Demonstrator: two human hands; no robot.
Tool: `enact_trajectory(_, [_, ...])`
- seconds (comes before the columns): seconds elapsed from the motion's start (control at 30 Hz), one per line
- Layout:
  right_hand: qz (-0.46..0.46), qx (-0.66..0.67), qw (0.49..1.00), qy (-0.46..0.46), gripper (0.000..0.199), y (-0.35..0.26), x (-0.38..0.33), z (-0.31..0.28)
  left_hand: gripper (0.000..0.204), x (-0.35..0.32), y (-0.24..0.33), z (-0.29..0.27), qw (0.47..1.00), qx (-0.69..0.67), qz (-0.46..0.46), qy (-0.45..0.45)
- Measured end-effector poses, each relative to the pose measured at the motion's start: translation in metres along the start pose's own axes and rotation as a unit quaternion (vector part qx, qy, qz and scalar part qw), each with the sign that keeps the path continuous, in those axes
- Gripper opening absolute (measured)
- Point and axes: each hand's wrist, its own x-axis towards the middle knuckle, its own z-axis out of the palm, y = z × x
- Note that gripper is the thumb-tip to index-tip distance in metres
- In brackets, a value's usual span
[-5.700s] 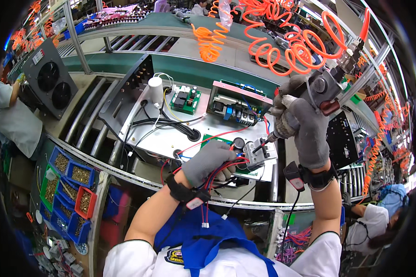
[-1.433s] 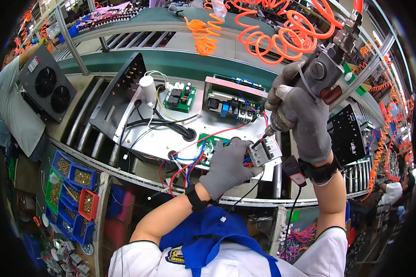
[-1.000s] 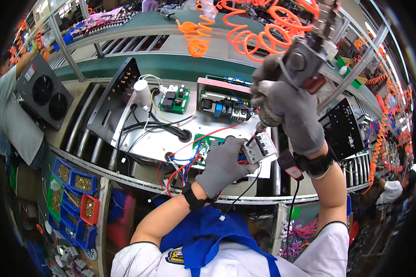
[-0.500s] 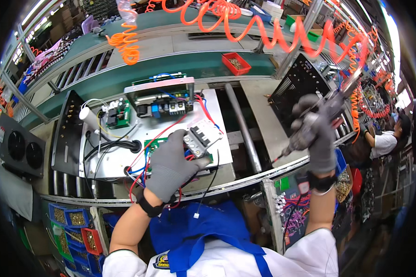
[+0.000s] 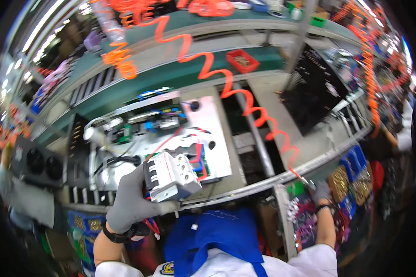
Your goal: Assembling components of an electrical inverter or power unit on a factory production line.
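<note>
In my gloved left hand is a white circuit breaker with black switches and a metal bracket, tilted over the near edge of an open chassis. The white chassis plate carries circuit boards, wires and a transformer-like block. My gloved right hand is low at the right, beside the parts bins, closed at the end of the orange coiled air hose. Only the metal hose end of the pneumatic screwdriver shows there; the rest is hidden by the hand and blur.
A black perforated panel stands on the right of the roller line. A red tray of small parts sits at the back. Bins of brass-coloured screws hang at the right, and a dark panel with two round openings stands left.
My right hand has dropped from above the line to the bins, drawing the hose across the view. My left hand has brought the circuit breaker nearer and turned it.
</note>
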Motion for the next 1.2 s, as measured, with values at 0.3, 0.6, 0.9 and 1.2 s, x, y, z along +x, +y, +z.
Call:
enact_trajectory(0.3, [0.115,-0.106,0.984,-0.083,0.077,-0.041,-0.018,-0.044,0.056,-0.015,0.021,-0.144,0.878,-0.387,0.249,0.132])
enact_trajectory(0.6, [-0.137,0.481,0.823,0.269,0.048,-0.370,-0.106,-0.143,0.028,0.079,-0.091,-0.296,0.923,-0.381,0.036,0.039])
enact_trajectory(0.9, [0.101,0.615,0.707,0.335,0.043,-0.506,-0.058,-0.102,0.041,0.141,-0.213,-0.347,0.988,-0.111,0.081,0.067])
enact_trajectory(1.2, [0.007,0.625,0.707,0.329,0.034,-0.505,0.049,-0.104,0.034,0.101,-0.183,-0.334,0.989,-0.118,-0.083,0.028])
